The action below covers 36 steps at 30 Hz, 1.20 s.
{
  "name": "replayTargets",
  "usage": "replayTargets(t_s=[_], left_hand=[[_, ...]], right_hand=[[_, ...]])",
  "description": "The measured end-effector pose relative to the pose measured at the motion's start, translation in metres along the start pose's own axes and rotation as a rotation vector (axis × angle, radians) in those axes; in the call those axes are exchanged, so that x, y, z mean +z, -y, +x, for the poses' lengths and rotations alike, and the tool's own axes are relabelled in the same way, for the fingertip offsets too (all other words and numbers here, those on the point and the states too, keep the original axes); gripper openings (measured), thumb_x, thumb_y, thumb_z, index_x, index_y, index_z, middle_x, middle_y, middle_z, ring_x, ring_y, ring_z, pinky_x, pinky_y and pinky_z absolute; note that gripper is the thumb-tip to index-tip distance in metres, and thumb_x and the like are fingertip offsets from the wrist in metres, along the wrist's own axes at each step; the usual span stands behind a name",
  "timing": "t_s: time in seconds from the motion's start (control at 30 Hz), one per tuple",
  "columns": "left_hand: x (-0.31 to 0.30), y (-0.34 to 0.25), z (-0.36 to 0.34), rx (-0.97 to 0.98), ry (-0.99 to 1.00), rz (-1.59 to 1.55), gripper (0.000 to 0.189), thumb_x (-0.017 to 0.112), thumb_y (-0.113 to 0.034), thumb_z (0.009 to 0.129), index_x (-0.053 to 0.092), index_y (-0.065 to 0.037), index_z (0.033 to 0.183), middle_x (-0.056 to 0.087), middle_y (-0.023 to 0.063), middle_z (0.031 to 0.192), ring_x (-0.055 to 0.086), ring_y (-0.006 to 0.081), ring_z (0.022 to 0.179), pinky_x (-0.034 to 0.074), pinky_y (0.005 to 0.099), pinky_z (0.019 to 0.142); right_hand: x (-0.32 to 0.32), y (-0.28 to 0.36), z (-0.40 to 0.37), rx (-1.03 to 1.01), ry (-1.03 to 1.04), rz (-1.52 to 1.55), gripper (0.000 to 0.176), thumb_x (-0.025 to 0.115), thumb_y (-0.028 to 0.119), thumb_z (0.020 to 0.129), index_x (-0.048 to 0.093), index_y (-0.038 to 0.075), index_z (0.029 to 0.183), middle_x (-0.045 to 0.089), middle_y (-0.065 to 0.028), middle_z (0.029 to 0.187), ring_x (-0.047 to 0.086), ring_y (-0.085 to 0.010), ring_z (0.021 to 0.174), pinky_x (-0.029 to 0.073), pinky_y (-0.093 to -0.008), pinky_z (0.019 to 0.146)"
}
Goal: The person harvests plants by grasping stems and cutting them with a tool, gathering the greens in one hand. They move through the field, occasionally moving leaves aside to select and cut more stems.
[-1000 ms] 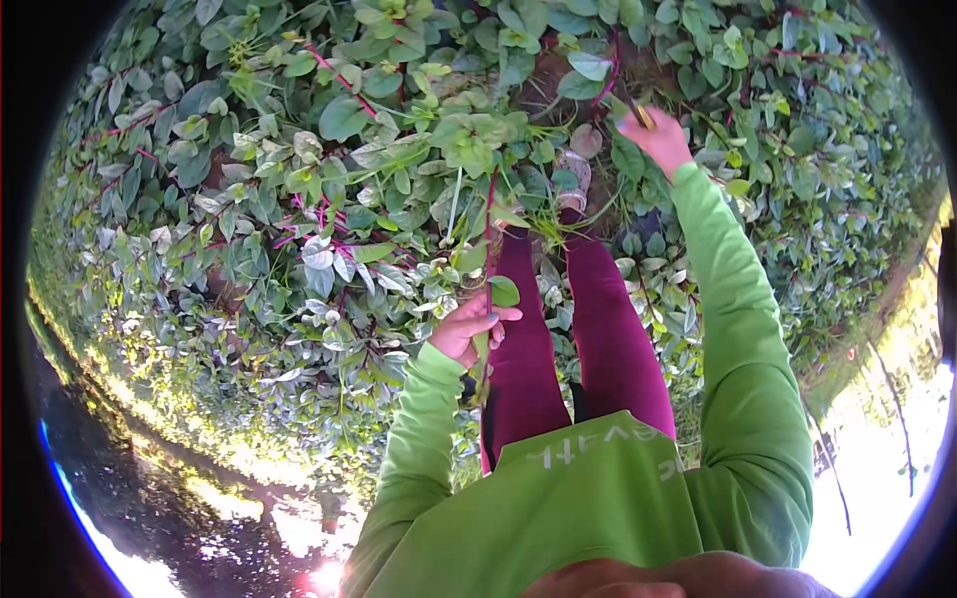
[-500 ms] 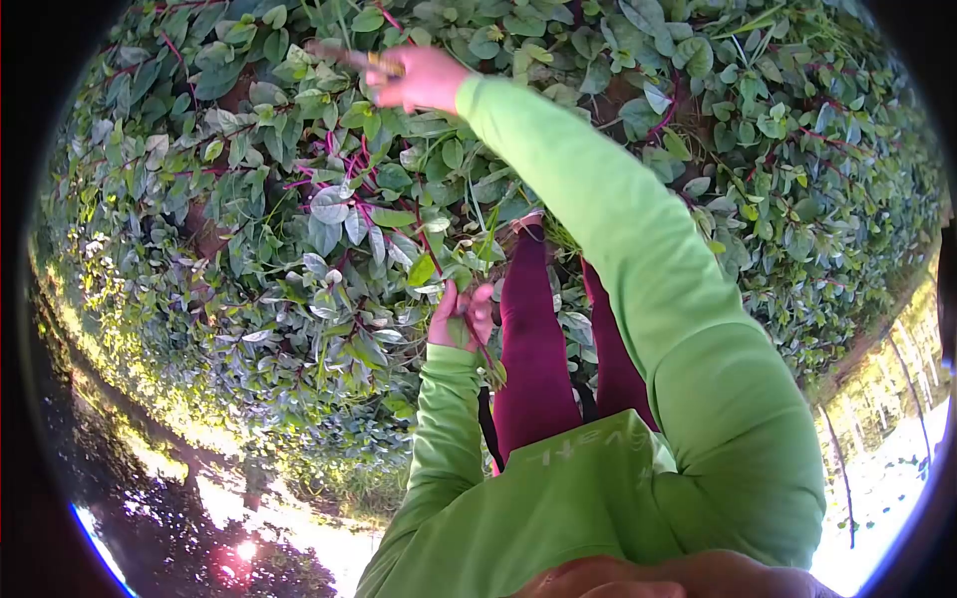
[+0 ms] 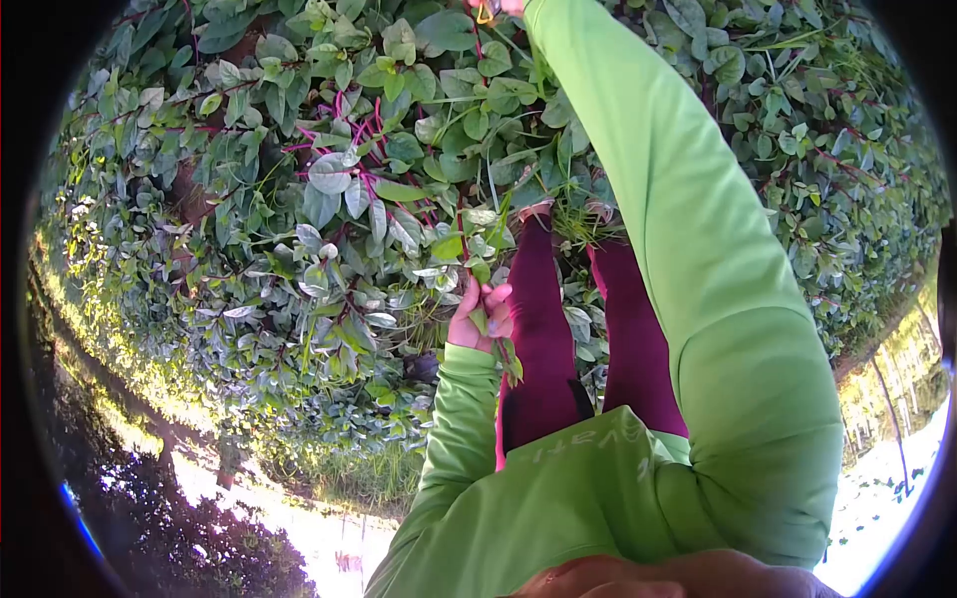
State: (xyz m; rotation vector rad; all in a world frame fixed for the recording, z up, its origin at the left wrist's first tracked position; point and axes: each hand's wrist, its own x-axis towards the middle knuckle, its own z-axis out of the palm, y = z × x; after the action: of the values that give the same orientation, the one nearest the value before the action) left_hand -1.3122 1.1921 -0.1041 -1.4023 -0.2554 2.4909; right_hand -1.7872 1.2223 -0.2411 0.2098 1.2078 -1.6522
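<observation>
While left hand [image 3: 478, 315] still around stem [image 3: 462, 231], right hand [image 3: 508, 6] now farther forward, grip unclear

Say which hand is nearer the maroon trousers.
Left. The left hand is at the left edge of the maroon trousers; the right hand is well beyond them, at the view's top edge.

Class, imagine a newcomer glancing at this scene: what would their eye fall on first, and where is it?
Probably the bright green right sleeve, sweeping up to the top edge, where the right hand is mostly cut off. Next might come the maroon trousers near the centre, with the left hand beside them holding a leafy stem. Vivid pink stems also stand out among leaves, upper left of centre.
</observation>
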Motion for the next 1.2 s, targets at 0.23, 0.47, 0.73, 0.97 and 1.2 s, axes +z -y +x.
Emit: replayTargets(t_s=[0.23, 0.47, 0.73, 0.97, 1.2], left_hand=[[0.018, -0.017, 0.02, 0.125, -0.148, 0.014, 0.047, 0.047, -0.039, 0.098, 0.048, -0.003, 0.128, 0.053, 0.0228, 0.129, 0.054, 0.0344, 0.12, 0.052, 0.0462, 0.093], [-0.008, -0.006, 0.019, 0.103, -0.284, 0.56, 0.022, 0.056, -0.02, 0.094, 0.058, -0.006, 0.112, 0.067, 0.0105, 0.09, 0.067, 0.0224, 0.09, 0.056, 0.0366, 0.08], [0.007, -0.012, 0.026, -0.079, -0.261, 0.48, 0.021, 0.054, -0.016, 0.095, 0.049, -0.006, 0.113, 0.056, 0.0045, 0.089, 0.053, 0.0164, 0.064, 0.044, 0.0275, 0.052], [0.015, -0.034, -0.005, -0.022, -0.161, 0.317, 0.033, 0.046, -0.031, 0.1, 0.049, -0.006, 0.122, 0.04, -0.002, 0.072, 0.034, 0.0087, 0.051, 0.027, 0.0242, 0.043], [0.025, -0.029, -0.037, 0.039, -0.099, 0.338, 0.032, 0.044, -0.033, 0.101, 0.053, -0.008, 0.119, 0.04, -0.0021, 0.07, 0.034, 0.0085, 0.049, 0.028, 0.0238, 0.042]], right_hand=[[0.11, -0.117, -0.192, -0.037, 0.466, -0.364, 0.031, 0.068, 0.008, 0.079, 0.062, 0.007, 0.109, 0.065, -0.0034, 0.094, 0.063, -0.0162, 0.09, 0.05, -0.0315, 0.083], [0.103, -0.174, -0.31, -0.064, 0.563, -0.829, 0.038, 0.067, 0.016, 0.073, 0.064, 0.008, 0.109, 0.066, -0.014, 0.09, 0.062, -0.0343, 0.081, 0.049, -0.0423, 0.076], [0.074, -0.141, -0.22, 0.011, -0.152, -0.821, 0.056, 0.068, 0.042, 0.083, 0.052, 0.008, 0.124, 0.065, -0.0131, 0.103, 0.064, -0.0256, 0.09, 0.049, -0.0368, 0.079], [-0.007, -0.234, -0.157, 0.245, 0.203, -1.352, 0.04, 0.053, 0.033, 0.092, 0.05, 0.027, 0.131, 0.061, -0.0115, 0.119, 0.058, -0.0325, 0.109, 0.046, -0.0423, 0.092], [-0.054, -0.178, -0.207, 0.553, 0.101, -1.413, 0.039, 0.057, 0.039, 0.089, 0.057, 0.026, 0.126, 0.062, -0.01, 0.12, 0.058, -0.0314, 0.11, 0.045, -0.041, 0.093]])
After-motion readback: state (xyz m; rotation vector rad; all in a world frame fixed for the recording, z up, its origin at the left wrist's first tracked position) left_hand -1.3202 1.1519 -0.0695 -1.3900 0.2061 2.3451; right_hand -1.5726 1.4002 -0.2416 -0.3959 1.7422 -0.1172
